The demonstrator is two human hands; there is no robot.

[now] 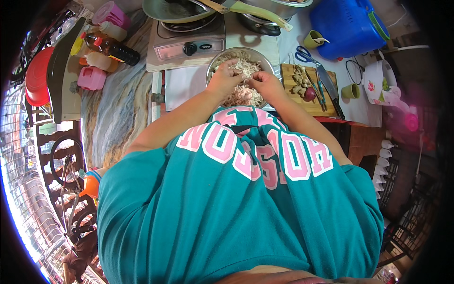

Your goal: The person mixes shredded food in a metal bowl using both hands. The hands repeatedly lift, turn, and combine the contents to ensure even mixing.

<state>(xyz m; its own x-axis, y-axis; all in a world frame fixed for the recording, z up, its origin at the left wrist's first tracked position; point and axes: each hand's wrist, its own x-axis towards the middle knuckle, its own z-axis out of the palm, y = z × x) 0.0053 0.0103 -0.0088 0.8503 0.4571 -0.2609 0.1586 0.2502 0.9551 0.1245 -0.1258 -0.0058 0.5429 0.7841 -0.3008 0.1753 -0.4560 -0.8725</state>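
Note:
A round steel bowl stands at the table edge against my shirt, holding pale shredded food that looks like shredded meat. Over the bowl, my left hand has its thumb and fingertips pinched at a small pale shred. Close by on the right, my right hand pinches at the same spot with thumb and forefinger. The fingertips of both hands nearly meet above the shreds. What exactly lies between them is too small to tell.
Behind the bowl sits a gas stove with a wok. At right, a wooden cutting board bears ginger, a red onion and a large knife. Scissors, a blue jug and green cups stand beyond. Bottles lie left.

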